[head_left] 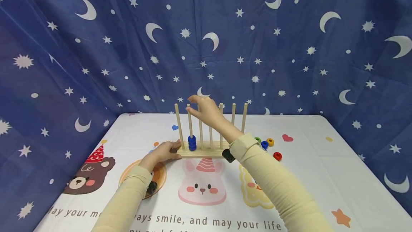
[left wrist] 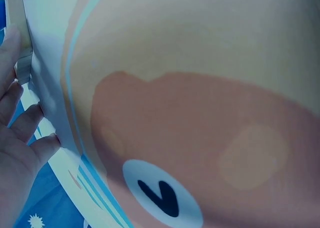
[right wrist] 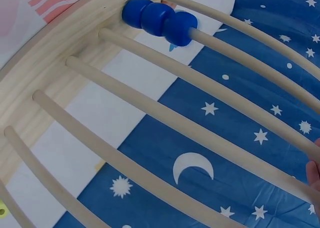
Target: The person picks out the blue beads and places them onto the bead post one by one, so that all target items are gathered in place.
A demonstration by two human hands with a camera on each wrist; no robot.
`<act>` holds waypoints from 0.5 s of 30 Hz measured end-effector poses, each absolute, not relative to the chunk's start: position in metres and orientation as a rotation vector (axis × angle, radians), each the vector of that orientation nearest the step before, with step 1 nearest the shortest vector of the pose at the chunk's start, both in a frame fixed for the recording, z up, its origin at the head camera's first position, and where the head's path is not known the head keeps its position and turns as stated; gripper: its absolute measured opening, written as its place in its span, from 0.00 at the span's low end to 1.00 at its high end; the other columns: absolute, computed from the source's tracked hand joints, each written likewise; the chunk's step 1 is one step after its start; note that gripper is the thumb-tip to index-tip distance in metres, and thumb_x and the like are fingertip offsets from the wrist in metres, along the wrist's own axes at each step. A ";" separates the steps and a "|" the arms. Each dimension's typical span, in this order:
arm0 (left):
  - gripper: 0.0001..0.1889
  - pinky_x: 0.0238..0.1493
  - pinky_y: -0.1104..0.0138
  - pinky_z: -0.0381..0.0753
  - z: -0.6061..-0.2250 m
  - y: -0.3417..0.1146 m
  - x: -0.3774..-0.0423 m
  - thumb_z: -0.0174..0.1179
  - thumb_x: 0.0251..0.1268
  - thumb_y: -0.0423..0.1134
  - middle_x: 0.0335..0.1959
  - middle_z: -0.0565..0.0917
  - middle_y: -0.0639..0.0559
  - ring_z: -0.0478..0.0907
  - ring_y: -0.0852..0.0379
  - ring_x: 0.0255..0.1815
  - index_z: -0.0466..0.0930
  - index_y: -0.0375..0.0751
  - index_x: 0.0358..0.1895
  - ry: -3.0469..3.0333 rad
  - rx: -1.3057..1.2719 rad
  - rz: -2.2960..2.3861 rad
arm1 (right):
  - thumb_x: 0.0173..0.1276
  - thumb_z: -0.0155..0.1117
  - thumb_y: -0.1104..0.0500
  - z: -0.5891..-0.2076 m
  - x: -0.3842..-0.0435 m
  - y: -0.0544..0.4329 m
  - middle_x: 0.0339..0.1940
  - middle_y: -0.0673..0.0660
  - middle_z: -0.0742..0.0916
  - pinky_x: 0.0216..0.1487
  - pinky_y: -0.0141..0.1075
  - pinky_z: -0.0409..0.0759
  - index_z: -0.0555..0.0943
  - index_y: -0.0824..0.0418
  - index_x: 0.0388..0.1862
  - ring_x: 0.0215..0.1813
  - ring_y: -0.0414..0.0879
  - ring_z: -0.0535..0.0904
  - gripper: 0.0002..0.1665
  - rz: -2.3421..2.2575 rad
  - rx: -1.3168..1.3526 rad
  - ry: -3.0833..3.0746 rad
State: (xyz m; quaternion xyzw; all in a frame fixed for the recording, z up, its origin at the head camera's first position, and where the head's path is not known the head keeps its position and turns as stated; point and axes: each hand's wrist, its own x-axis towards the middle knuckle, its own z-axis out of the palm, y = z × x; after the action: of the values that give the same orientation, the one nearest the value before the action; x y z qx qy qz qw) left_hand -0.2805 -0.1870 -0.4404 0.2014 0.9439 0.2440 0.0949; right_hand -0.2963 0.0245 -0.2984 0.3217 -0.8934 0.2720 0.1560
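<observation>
Blue beads (head_left: 192, 143) encircle one wooden peg (head_left: 190, 122).

Left of the loose rings (head_left: 265, 145) stands a rack (head_left: 199, 153), beads (head_left: 192, 143) on its second peg (head_left: 190, 124) from left.

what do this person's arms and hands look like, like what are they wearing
Both arms wear long, pale yellow sleeves with creases along them: the left sleeve and the right sleeve, each ending in a cuff near the wrist. A small black device shows by the left wrist and another by the right. The left hand and right hand wear no gloves.
</observation>
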 end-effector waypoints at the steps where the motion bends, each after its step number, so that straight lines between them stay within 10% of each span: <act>1: 0.31 0.66 0.48 0.65 -0.440 -0.187 -0.281 0.67 0.56 0.40 0.65 0.68 0.35 0.65 0.34 0.66 0.70 0.31 0.62 2.802 0.610 0.717 | 0.68 0.60 0.54 -0.298 -0.296 0.025 0.55 0.59 0.84 0.59 0.40 0.78 0.77 0.64 0.55 0.57 0.51 0.81 0.21 0.771 0.928 -2.559; 15: 0.30 0.67 0.47 0.64 -0.444 -0.189 -0.280 0.66 0.57 0.39 0.65 0.67 0.34 0.64 0.34 0.67 0.70 0.29 0.62 2.802 0.640 0.734 | 0.67 0.61 0.56 -0.299 -0.296 0.028 0.52 0.61 0.85 0.39 0.35 0.82 0.78 0.63 0.54 0.30 0.47 0.84 0.19 0.739 1.000 -2.547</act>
State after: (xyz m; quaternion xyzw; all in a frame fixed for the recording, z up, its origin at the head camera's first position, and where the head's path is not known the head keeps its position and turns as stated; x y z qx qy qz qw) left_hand -0.2804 -0.1887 -0.4437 0.2150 0.9410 0.2464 0.0873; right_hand -0.2962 0.0284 -0.2991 0.3485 -0.8881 0.2577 0.1531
